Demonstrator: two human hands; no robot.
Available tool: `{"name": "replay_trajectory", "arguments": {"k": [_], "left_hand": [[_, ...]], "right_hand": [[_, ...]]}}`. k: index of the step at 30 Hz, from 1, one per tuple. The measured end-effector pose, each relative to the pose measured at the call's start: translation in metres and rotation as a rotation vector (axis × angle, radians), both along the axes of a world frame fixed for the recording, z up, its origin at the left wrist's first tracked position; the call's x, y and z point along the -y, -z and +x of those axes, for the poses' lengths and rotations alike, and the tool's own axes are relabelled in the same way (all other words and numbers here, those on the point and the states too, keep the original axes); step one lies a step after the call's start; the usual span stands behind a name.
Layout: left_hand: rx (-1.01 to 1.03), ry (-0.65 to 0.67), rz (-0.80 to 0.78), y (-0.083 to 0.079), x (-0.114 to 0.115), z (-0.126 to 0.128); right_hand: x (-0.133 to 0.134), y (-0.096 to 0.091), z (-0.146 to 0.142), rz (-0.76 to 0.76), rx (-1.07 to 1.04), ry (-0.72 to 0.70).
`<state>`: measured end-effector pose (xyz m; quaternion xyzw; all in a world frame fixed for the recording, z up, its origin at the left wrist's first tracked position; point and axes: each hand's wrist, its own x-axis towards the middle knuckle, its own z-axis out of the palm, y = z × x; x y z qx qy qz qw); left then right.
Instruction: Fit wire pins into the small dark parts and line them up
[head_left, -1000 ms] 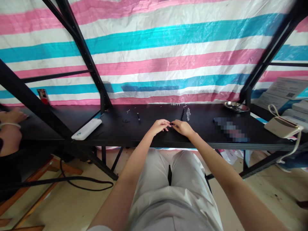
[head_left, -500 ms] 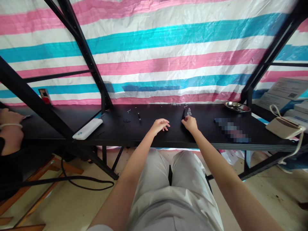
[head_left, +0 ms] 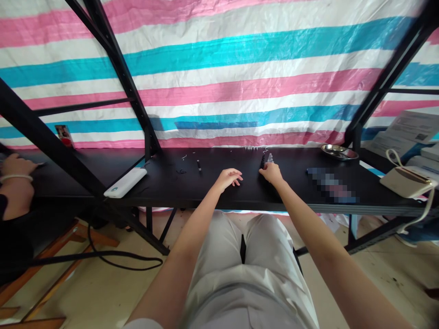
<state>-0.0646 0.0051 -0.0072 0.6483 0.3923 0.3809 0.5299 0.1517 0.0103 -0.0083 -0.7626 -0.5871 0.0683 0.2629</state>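
My left hand (head_left: 229, 179) rests over the black tabletop (head_left: 219, 157) with its fingers loosely spread and nothing in them. To its right, my right hand (head_left: 272, 174) has thumb and fingers brought together at the near end of a row of small black pieces (head_left: 263, 161). What lies between these fingertips is too small and covered to make out. Beside the black row, touching or close to the fingers, is a group of small translucent grey pieces (head_left: 270, 158). A short black-and-white cylinder (head_left: 199, 165) stands or lies left of my left hand.
At the back edge is a row of small silvery pieces (head_left: 251, 148). A shiny metal dish (head_left: 339, 152), a blurred-out flat item (head_left: 331, 185) and a cream pouch (head_left: 406, 180) lie right. Left are a white power bank-like block (head_left: 125, 183), a black frame post (head_left: 128, 87) and another person's hand (head_left: 18, 167).
My right hand has shifted very slightly at the black row. My left hand keeps its place and pose.
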Motion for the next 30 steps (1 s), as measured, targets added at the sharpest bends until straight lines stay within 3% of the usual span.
{"name": "replay_trajectory", "arguments": {"k": [8,14,19,30], "left_hand": [[0.006,0.005,0.012,0.003,-0.001,0.000],[0.003,-0.006,0.009,0.001,0.000,0.000],[-0.005,-0.006,0.003,-0.001,0.001,0.001],[-0.011,-0.014,0.010,-0.003,0.004,0.000]], "right_hand": [[0.000,-0.002,0.000,0.037,-0.011,-0.009],[0.004,-0.016,0.007,-0.213,-0.251,-0.099],[0.008,-0.023,0.020,-0.344,-0.283,-0.054],[0.012,-0.001,0.032,-0.052,-0.080,0.081]]}}
